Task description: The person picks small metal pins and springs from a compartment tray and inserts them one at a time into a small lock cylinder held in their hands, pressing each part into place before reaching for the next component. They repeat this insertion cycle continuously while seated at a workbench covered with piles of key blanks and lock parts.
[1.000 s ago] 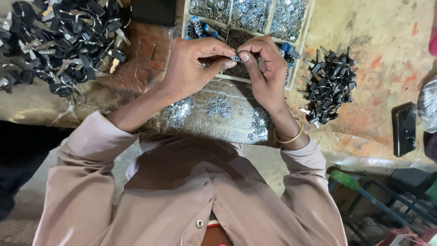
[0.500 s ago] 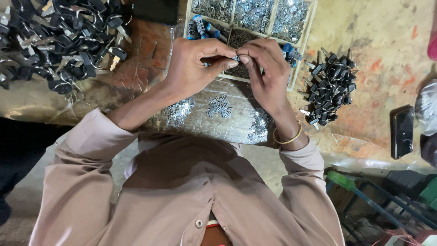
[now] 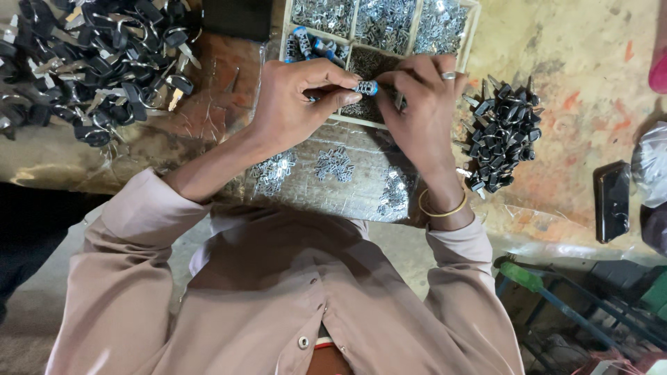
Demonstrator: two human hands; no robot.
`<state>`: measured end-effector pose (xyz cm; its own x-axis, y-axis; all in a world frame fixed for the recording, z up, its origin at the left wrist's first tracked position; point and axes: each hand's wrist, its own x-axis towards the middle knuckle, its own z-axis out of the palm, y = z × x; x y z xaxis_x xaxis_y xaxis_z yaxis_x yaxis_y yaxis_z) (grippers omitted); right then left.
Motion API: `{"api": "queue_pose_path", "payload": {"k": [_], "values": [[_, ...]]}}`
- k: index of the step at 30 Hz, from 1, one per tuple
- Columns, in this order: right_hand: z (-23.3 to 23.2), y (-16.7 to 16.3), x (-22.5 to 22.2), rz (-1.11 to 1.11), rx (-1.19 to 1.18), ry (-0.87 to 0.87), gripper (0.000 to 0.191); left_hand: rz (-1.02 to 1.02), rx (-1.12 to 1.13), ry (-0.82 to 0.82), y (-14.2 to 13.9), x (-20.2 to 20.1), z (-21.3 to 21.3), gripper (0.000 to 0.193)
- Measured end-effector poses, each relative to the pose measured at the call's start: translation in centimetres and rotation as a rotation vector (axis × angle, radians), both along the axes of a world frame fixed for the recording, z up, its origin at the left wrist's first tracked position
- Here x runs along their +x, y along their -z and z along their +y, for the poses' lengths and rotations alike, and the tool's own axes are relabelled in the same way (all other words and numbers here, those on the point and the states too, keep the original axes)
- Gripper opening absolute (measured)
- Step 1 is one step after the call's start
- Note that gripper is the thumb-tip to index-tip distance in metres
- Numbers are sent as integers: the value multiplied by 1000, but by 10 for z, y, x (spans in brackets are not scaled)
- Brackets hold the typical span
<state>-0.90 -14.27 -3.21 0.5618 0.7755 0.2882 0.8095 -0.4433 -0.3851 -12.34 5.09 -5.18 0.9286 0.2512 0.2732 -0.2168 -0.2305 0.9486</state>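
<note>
Small metal cylinder (image 3: pixel 366 87) with a blue end sits pinched between both hands, held above the divided wooden tray (image 3: pixel 470 28). The left hand (image 3: pixel 295 101) has its grip clamped on the piece from one side; the right hand (image 3: pixel 422 104), wearing a ring and a gold bangle (image 3: pixel 442 208), closes its fingers on the other end. The tray's upper compartments hold heaps of tiny silvery parts (image 3: pixel 386 21); a lower compartment holds blue-tipped cylinders (image 3: pixel 306 43). Clear plastic bags of silvery bits (image 3: pixel 335 164) lie on the tabletop (image 3: pixel 570 62) beneath the wrists. Black-headed keys are piled left (image 3: pixel 90 62) and right (image 3: pixel 501 135). A dark phone (image 3: pixel 611 201) lies far right.
</note>
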Motion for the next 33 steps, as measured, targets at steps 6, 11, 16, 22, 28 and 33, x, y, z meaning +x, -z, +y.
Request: {"api": "queue_pose_path", "payload": {"k": [6, 11, 16, 22, 28, 33], "values": [[-8, 0, 8, 145, 134, -2, 11, -1, -3, 24, 0, 0, 1, 15], [-5, 7, 4, 582, 468, -67, 6, 12, -22, 37, -2, -1, 1, 15], [-3, 8, -3, 756, 460, -137, 8, 15, -22, 25, -4, -1, 2, 15], [-1, 4, -5, 748, 439, -156, 11, -1, 14, 12, -4, -1, 2, 15], [3, -6, -1, 633, 377, -159, 13, -10, 56, -1, -2, -1, 2, 16], [1, -12, 6, 436, 264, -50, 15, -13, 23, 5, 1, 1, 1, 15]]}}
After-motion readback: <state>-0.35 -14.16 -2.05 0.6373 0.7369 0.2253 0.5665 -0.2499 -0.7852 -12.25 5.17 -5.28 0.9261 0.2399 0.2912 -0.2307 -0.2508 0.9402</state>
